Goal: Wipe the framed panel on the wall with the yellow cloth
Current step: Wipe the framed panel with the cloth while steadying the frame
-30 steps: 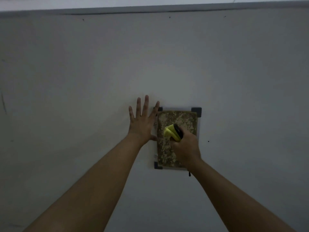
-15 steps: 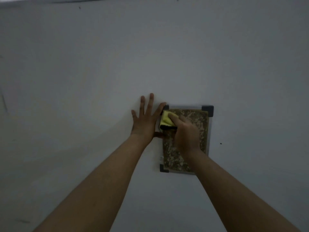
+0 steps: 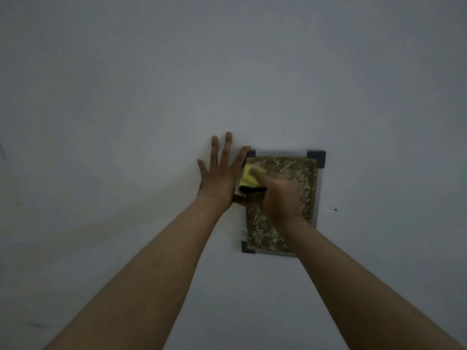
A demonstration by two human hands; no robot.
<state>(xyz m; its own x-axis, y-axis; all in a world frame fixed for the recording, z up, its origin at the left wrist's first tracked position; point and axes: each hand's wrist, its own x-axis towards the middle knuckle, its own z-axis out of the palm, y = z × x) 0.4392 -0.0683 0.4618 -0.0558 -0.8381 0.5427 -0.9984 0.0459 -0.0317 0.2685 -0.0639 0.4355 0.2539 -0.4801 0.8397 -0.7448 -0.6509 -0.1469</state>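
A small framed panel [image 3: 307, 173] with a speckled brown-gold face, a pale frame and dark corner caps hangs on the grey wall. My right hand [image 3: 281, 198] presses a folded yellow cloth [image 3: 249, 179] with a dark edge against the panel's upper left area. My left hand [image 3: 219, 178] lies flat on the wall just left of the frame, fingers spread, index fingertip at the top left corner cap and thumb touching the frame's left edge. My right forearm hides the panel's lower right corner.
The bare grey wall [image 3: 126, 109] fills the view around the panel. A small dark speck [image 3: 335, 209] sits on the wall to the panel's right. A small pale fitting [image 3: 243, 231] shows at the frame's lower left edge.
My right hand has carried the cloth from the panel's middle up to its upper left area. The view has tilted down, so the ceiling line has left the frame. My left hand stays flat.
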